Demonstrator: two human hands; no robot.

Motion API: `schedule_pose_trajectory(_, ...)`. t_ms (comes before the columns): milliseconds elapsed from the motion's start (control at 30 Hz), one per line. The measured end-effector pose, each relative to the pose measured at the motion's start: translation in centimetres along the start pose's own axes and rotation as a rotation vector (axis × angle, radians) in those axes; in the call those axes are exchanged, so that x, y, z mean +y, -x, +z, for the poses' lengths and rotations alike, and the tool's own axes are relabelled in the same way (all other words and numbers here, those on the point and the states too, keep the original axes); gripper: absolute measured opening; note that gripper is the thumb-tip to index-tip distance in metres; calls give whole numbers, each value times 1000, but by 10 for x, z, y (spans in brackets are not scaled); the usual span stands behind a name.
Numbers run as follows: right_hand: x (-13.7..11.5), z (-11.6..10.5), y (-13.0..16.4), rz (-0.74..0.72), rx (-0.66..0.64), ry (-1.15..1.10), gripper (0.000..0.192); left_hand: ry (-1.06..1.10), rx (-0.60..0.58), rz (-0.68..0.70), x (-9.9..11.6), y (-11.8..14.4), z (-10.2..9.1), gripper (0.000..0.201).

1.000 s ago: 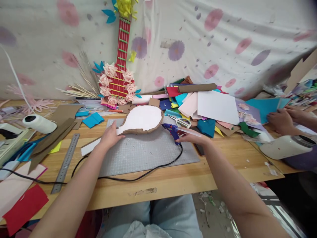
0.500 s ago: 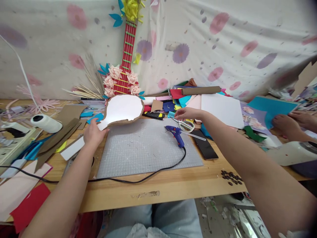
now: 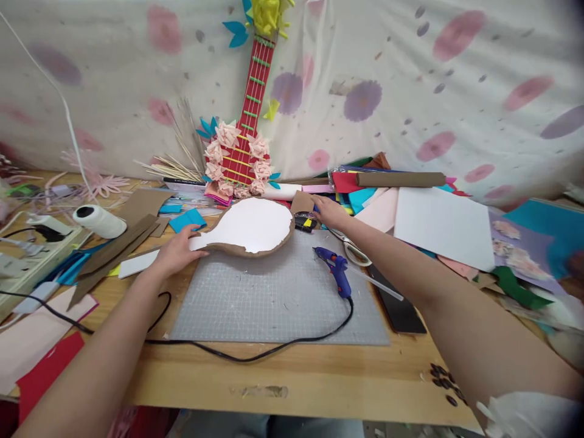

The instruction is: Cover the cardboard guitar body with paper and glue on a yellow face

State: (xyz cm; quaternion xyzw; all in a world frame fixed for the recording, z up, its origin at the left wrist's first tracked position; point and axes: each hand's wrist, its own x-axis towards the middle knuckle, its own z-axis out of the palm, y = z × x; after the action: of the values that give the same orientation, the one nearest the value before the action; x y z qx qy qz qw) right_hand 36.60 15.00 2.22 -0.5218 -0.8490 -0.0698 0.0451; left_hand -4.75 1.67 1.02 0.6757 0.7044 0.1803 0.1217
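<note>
A paddle-shaped white board (image 3: 255,224) with a ragged brown edging lies tilted over the grey cutting mat (image 3: 274,304). My left hand (image 3: 177,250) grips its narrow handle. Across the mat, my right hand (image 3: 331,212) reaches to the pile at the back, fingers apart beside a small brown piece (image 3: 303,202) and a black-and-yellow tool (image 3: 305,224). Whether its fingertips touch either one I cannot tell. Below that wrist lie white-handled scissors (image 3: 357,252), partly covered by my forearm. A blue glue gun (image 3: 336,271) rests on the mat, a clear glue stick in its back.
A red flower-trimmed model guitar (image 3: 249,121) leans against the curtain. At left are a thread spool (image 3: 101,221), brown strips (image 3: 112,255) and a power strip (image 3: 41,261). A black cord crosses the front. At right lie a phone (image 3: 401,307), white sheets and another person's blurred hand.
My right hand has shifted from above the scissors to the brown piece in the back pile. The white board has come lower and moved right with my left hand. The view has shifted.
</note>
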Motion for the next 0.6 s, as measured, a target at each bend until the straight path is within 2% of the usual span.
schedule_pose_trajectory(133, 2, 17, -21, -33, 11, 21, 70, 42, -48, -3, -9, 2, 4, 78)
schedule_pose_trajectory(233, 0, 25, -28, -15, -10, 35, 74, 69, -63, -2, -13, 2, 9, 79)
schedule_pose_trajectory(433, -9, 21, -29, 80, -27, -32, 52, 108, -30, 15, -13, 5, 13, 65)
schedule_pose_trajectory(500, -6, 13, -26, 178, 1, -103, 43, 91, -2, -7, -9, 8, 12, 60)
schedule_pose_trajectory(600, 4, -8, -19, 383, 109, -270, 35, 90, 31, -45, 1, 13, 12, 60)
